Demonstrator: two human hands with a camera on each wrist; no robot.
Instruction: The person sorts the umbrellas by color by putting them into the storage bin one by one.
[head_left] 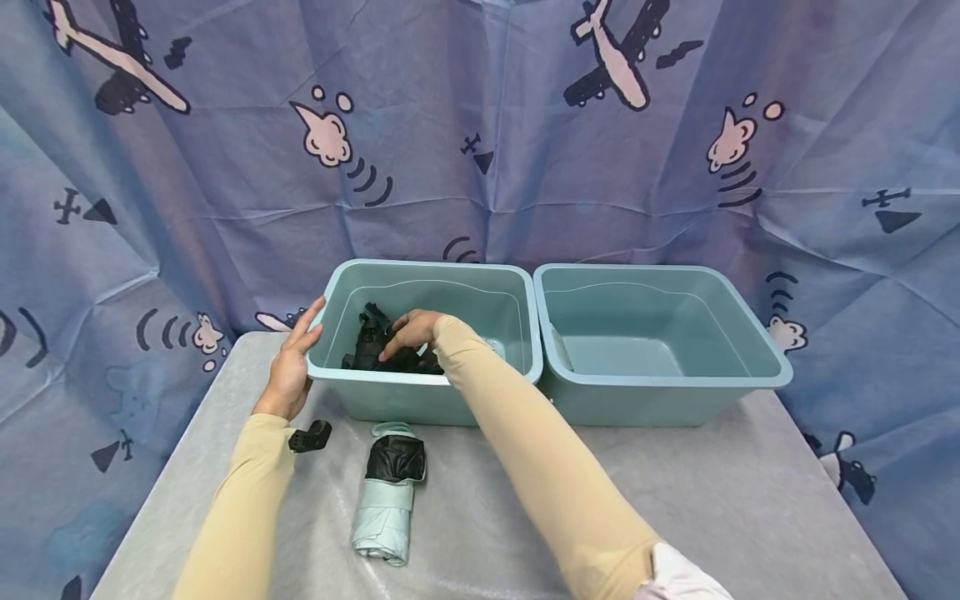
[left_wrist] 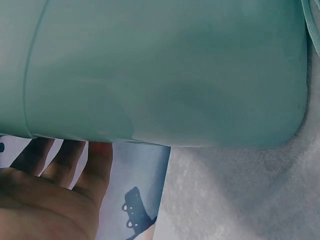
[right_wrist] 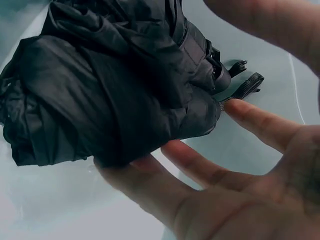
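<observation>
- Inside the left-hand pale teal plastic tub, toward its near left corner: a folded black fabric compact umbrella, bunched and creased.
- Right hand reaching into that tub, laid over the umbrella; from the right wrist view, fingers spread wide and only lightly curved, tips touching the folds, grip not yet closed round anything.
- Left hand flat against the tub's outer left wall and rim, fingers straight, steadying rather than clasping.
- Likely handling: light; soft, loose canopy cloth over a stiff inner shaft; slick nylon-like surface prone to sliding under the fingers and to unfurling if pinched by one fold.
- Best hold, judged from the folds: round the whole bundle at its middle, squeezing cloth onto the shaft; strap end too flimsy to lift by.
- In front of the tub on the grey cloth-covered tabletop: a mint-green folded umbrella with a black end and a small black handle piece.
- To the right of the tub, touching it: a second, matching teal tub.
</observation>
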